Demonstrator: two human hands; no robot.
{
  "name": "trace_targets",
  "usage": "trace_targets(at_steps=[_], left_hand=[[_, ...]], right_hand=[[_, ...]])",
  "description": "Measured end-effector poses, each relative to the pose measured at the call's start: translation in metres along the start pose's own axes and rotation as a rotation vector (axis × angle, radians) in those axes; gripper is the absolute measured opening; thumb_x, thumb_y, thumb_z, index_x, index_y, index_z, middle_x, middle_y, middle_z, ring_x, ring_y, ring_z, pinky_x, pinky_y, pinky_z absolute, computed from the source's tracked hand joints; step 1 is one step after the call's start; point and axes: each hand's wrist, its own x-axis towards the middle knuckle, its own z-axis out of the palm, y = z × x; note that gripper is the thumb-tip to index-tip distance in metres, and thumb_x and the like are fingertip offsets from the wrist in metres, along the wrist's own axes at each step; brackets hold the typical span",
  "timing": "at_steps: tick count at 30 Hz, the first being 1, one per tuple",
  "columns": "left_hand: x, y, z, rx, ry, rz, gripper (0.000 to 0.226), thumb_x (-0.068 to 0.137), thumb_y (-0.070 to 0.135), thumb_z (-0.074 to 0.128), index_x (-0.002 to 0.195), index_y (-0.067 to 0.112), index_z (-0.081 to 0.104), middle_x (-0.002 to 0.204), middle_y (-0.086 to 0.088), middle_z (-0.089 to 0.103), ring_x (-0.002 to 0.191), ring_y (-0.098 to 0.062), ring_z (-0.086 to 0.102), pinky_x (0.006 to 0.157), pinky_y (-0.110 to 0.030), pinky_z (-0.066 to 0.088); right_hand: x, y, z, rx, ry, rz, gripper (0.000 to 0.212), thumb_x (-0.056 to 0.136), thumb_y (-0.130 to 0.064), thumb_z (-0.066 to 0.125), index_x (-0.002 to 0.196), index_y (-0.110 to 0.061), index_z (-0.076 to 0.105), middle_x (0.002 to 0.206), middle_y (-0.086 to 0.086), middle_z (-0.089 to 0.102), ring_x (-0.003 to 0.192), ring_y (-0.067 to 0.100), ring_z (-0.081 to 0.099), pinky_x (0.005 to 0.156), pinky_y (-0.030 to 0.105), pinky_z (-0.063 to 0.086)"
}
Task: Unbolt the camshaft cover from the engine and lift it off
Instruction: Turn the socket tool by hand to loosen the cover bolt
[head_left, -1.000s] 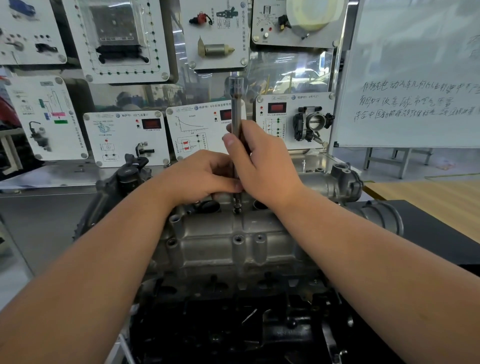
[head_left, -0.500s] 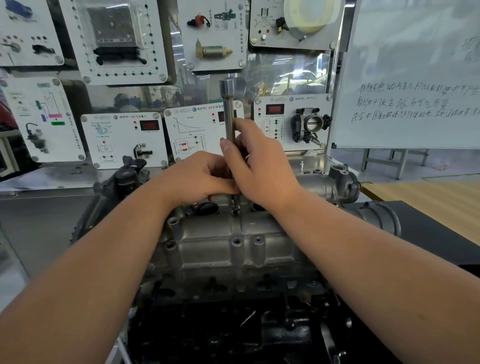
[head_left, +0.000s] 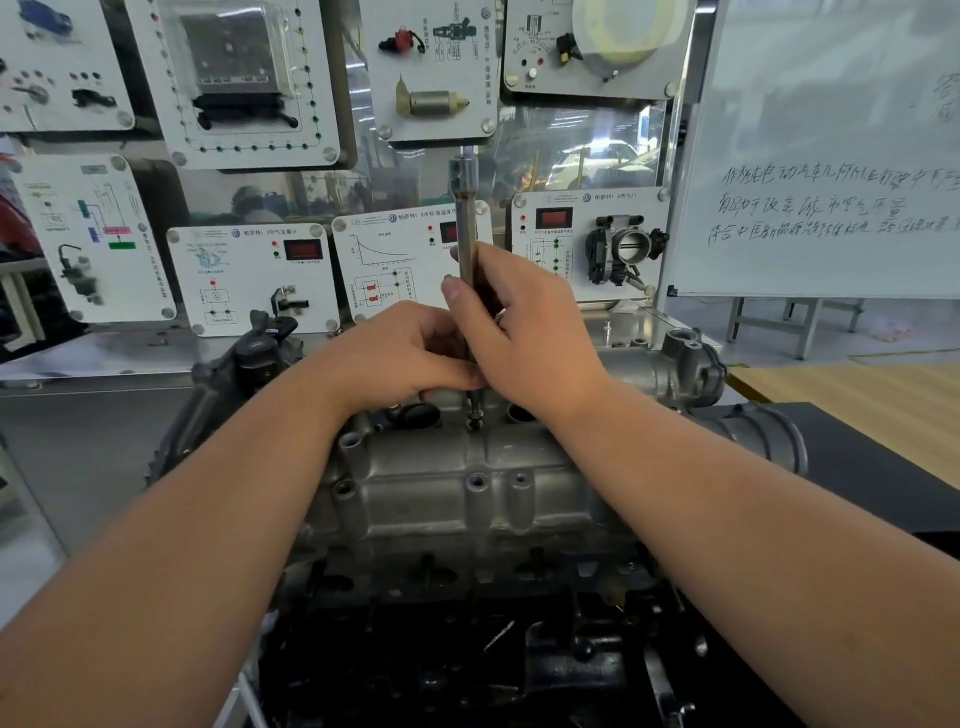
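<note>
The grey cast-aluminium camshaft cover (head_left: 457, 493) lies across the top of the dark engine block (head_left: 467, 649) in the middle of the view. A long steel extension bar (head_left: 464, 218) stands upright on a bolt (head_left: 474, 420) at the cover's far edge. My right hand (head_left: 524, 332) grips the bar's shaft, thumb along its left side. My left hand (head_left: 400, 353) holds the bar's lower end with curled fingers, just above the bolt. Several bolt holes show along the cover's near side.
Behind the engine stands a rack of white training panels (head_left: 249, 275) with sensors and a throttle body (head_left: 626, 249). A whiteboard (head_left: 831, 156) with handwriting is at the right. A wooden table (head_left: 857, 410) and a black intake pipe (head_left: 763, 441) lie at the right.
The bar has tilted slightly, its top moving a little left. Both hands keep their hold on it.
</note>
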Motion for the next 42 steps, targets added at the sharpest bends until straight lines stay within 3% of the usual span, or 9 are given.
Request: trace_targets(at_steps=[6,10,17,20,26,31,35,39,42], left_hand=[[0.0002,-0.0007,0.0003,-0.016,0.028,-0.004,0.023,0.061,0.051,0.079,0.082,0.040,0.078,0.079,0.008,0.077,0.078,-0.010,0.072,0.081,-0.031,0.052],[0.0001,0.0024,0.0010,-0.009,0.019,0.024,0.030,0.064,0.045,0.081,0.091,0.033,0.077,0.093,0.004,0.079,0.096,-0.015,0.073,0.094,-0.040,0.052],[-0.0011,0.0026,0.0008,-0.011,-0.030,0.016,0.004,0.070,0.039,0.076,0.067,0.039,0.075,0.055,0.008,0.063,0.052,-0.006,0.056,0.058,-0.014,0.045],[-0.0022,0.0015,0.0013,-0.018,-0.025,0.019,0.004,0.071,0.039,0.077,0.068,0.038,0.075,0.057,0.008,0.064,0.054,-0.005,0.055,0.060,-0.014,0.044],[-0.0008,0.0055,0.0010,0.020,0.011,0.024,0.041,0.060,0.053,0.079,0.091,0.026,0.076,0.093,-0.004,0.077,0.097,-0.025,0.073,0.097,-0.052,0.053],[-0.0006,0.0053,0.0001,0.020,0.000,0.008,0.010,0.070,0.038,0.083,0.071,0.044,0.075,0.064,0.014,0.070,0.062,0.001,0.064,0.065,-0.017,0.047],[-0.0007,0.0009,-0.0016,0.008,-0.030,0.036,0.044,0.087,0.011,0.078,0.062,0.047,0.073,0.053,0.019,0.063,0.050,0.008,0.056,0.056,-0.004,0.040],[-0.0017,0.0027,0.0008,-0.001,0.008,0.032,0.013,0.074,0.032,0.085,0.077,0.042,0.077,0.075,0.013,0.075,0.070,0.003,0.067,0.073,-0.019,0.048],[-0.0003,0.0045,0.0010,0.029,0.015,0.022,0.027,0.062,0.054,0.078,0.088,0.043,0.076,0.089,0.013,0.078,0.088,-0.003,0.072,0.086,-0.033,0.052]], right_hand=[[-0.0002,0.0005,0.0001,0.005,-0.032,0.017,0.015,0.098,-0.013,0.059,0.084,-0.008,0.055,0.066,-0.004,0.050,0.062,0.008,0.046,0.059,0.018,0.033],[-0.0016,-0.0009,-0.0010,0.045,-0.024,0.043,0.031,0.094,-0.023,0.069,0.121,-0.011,0.060,0.070,0.004,0.062,0.066,0.018,0.059,0.061,0.025,0.046],[-0.0010,-0.0003,-0.0010,0.011,-0.007,0.032,0.020,0.098,-0.013,0.059,0.085,0.002,0.057,0.068,0.008,0.056,0.064,0.024,0.051,0.060,0.038,0.043],[-0.0014,0.0003,-0.0014,0.009,-0.003,0.035,0.020,0.098,-0.013,0.059,0.084,0.002,0.058,0.067,0.010,0.057,0.064,0.025,0.052,0.060,0.040,0.044],[-0.0023,0.0001,-0.0006,0.029,-0.002,0.048,0.037,0.093,-0.023,0.070,0.125,-0.008,0.060,0.071,0.004,0.063,0.067,0.022,0.063,0.065,0.040,0.053],[-0.0028,-0.0005,0.0004,-0.005,0.043,-0.005,0.014,0.092,-0.014,0.064,0.097,-0.001,0.064,0.072,0.007,0.062,0.067,0.023,0.055,0.065,0.039,0.046],[-0.0020,-0.0012,-0.0006,-0.002,0.028,0.019,0.012,0.092,-0.010,0.062,0.087,0.001,0.061,0.070,0.006,0.056,0.066,0.022,0.050,0.064,0.039,0.044],[-0.0022,-0.0017,-0.0007,0.016,0.012,-0.002,0.010,0.092,-0.012,0.060,0.084,-0.009,0.056,0.065,0.000,0.053,0.062,0.021,0.052,0.059,0.036,0.043],[-0.0024,-0.0011,-0.0009,0.038,0.006,0.037,0.027,0.093,-0.022,0.067,0.117,-0.010,0.061,0.069,-0.001,0.059,0.065,0.018,0.060,0.062,0.030,0.048]])
